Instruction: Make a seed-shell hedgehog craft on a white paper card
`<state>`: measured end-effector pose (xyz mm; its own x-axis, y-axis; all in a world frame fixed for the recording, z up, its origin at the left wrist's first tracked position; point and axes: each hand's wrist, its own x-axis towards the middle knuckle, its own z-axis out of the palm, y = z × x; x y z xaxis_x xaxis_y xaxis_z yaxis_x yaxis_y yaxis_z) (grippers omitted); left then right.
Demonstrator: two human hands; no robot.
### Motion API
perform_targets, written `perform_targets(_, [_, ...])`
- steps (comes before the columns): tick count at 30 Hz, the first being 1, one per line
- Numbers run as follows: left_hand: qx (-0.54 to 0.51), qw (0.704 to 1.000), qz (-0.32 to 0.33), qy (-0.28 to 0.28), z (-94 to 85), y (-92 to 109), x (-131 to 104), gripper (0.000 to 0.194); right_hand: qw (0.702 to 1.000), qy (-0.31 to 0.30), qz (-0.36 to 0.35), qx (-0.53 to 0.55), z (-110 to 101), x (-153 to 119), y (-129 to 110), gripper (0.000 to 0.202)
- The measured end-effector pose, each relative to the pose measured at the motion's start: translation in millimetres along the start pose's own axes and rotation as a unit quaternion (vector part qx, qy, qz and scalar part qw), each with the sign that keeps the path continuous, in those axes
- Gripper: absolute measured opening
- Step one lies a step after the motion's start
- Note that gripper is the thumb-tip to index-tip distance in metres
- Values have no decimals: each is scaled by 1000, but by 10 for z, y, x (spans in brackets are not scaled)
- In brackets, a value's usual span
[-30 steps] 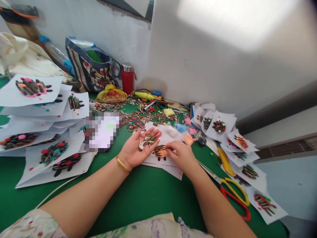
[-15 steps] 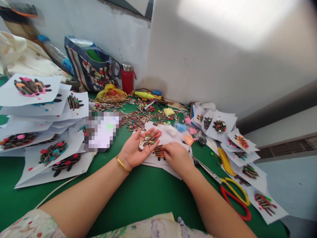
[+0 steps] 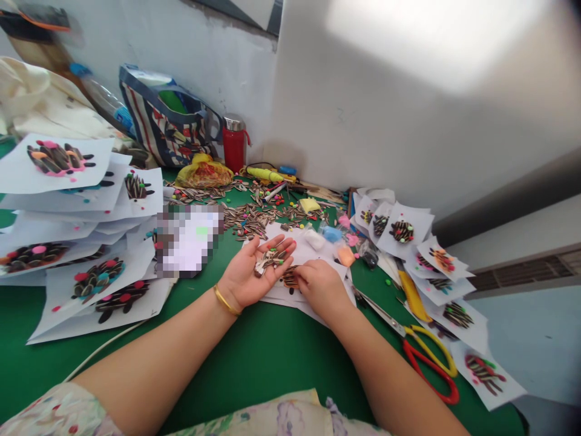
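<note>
**Orange-and-dark seed figure on white paper: partly hidden beneath the right fingers**

**Grip.** The left hand [image 3: 247, 275] is palm up, fingers extended, and supports a small pile of striped seeds with green bits [image 3: 269, 261]; the grip is released, with the pile resting loose on it. The right hand [image 3: 324, 290] is bent over the seed figure [image 3: 289, 278], fingertips at its right side. Whether they are pinched together, or have a seed between them, cannot be told.

**Workpiece.** The figure lies on loose white paper sheets [image 3: 302, 303] on the green surface [image 3: 254, 357], in front of the person. Dark seeds cover its visible part over an orange base.

**Materials.** Beyond the hands, loose striped seeds [image 3: 247, 219] lie scattered among small coloured balls. Lumps of soft modelling material, including blue [image 3: 331, 234] and orange [image 3: 345, 256], are beside the sheets. Scissors with red and yellow handles [image 3: 403, 330] are at the right.

**Progress.** The tall stack of decorated sheets [image 3: 97, 175] at the left and the spread of decorated sheets [image 3: 417, 221] at the right carry seed figures that appear complete, many with coloured dots. The figure in hand appears well filled but unfinished; its hidden part prevents a firm count of seeds left.
</note>
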<state>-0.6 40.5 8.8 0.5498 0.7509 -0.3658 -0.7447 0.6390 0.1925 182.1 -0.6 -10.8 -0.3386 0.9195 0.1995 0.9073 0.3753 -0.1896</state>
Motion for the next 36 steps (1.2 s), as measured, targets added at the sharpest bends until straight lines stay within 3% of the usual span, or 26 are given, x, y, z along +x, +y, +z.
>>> perform_targets(6, [0,1000,-6,0,15,4,-11,45,1000,6,1,8,-22,-24,30,16])
perform_targets(10, [-2,1000,-10,2,13,-2,-17,46,998,50,-1,31,-143,-38,26,16])
perform_targets(16, [20,998,-44,-45,-4,-52,-21,52,992,100,-62,41,-337,59,-144,20])
perform_targets(24, [23,993,-74,-84,-16,-75,-21,51,988,86,-124,-42,-331,270,-306,15])
perform_targets(30, [37,992,-76,-89,-42,-70,-12,51,986,120,-113,36,-324,261,-229,14])
perform_targets(36, [35,993,-86,-71,-31,-74,-34,53,980,153,-52,119,-362,200,-105,18])
